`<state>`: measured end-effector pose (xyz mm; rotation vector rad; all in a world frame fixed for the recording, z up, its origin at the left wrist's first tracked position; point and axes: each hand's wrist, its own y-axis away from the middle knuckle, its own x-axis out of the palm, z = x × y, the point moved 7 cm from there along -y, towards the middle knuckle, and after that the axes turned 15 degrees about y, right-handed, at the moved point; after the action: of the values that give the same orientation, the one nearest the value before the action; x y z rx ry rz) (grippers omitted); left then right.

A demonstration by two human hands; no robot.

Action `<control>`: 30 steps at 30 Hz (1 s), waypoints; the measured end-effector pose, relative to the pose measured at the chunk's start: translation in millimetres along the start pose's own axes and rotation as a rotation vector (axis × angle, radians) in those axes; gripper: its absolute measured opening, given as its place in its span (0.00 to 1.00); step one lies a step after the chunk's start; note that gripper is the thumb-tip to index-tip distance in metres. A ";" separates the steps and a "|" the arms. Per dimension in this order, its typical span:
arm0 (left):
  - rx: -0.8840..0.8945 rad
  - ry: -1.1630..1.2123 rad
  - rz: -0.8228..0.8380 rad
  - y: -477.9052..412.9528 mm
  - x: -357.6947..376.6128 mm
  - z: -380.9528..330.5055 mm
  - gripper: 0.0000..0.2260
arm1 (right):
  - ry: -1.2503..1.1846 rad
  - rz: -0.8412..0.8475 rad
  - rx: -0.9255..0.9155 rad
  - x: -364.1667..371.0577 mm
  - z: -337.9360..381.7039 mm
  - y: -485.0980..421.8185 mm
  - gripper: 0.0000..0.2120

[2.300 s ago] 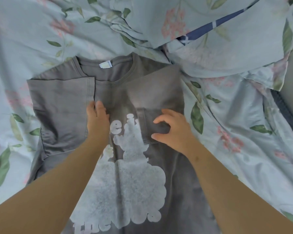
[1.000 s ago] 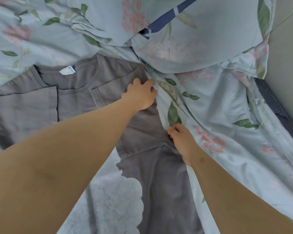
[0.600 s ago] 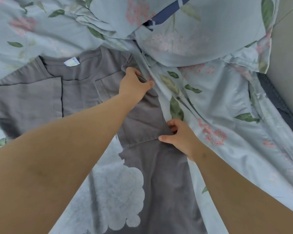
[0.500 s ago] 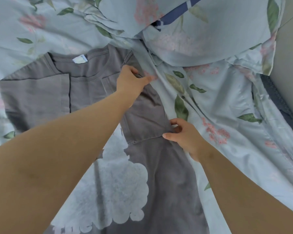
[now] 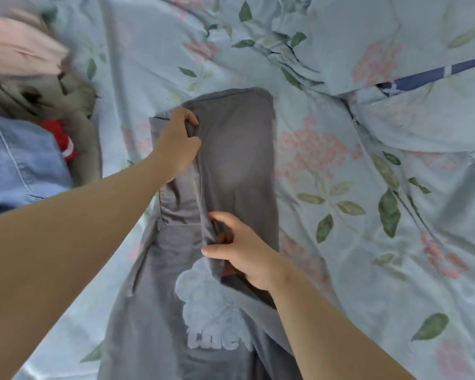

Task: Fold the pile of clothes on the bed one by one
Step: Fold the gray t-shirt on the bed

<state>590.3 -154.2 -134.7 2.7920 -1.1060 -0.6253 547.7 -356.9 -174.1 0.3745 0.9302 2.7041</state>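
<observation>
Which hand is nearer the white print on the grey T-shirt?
Right. The right hand pinches the folded-over edge of the grey T-shirt right beside the white print; the left hand grips that edge farther up, near the shirt's top end.

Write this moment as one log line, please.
grey T-shirt: side folded over | left hand: grips fold edge | right hand: pinches fold edge

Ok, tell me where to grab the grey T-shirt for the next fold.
Take the grey T-shirt by its far end, one corner per hand, reaching from the near side. It lies as a long narrow strip running away from the person, so that end probably folds back over the print. The left hand and right hand pinch its folded long edge.
</observation>
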 end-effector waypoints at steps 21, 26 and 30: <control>-0.177 -0.180 0.205 101.0 -50.3 122.8 0.13 | 1.091 0.041 0.358 40.2 -75.5 48.8 0.11; -0.177 -0.020 0.121 94.2 -60.4 116.4 0.25 | 0.863 -0.030 0.248 95.0 -61.5 45.2 0.11; -0.226 0.003 0.179 137.2 -66.0 130.1 0.29 | 0.770 -0.079 0.226 127.7 -73.7 48.3 0.06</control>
<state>407.4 -200.9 -201.6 2.4716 -1.1865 -0.6797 397.2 -394.1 -179.8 -0.7077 1.3954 2.6784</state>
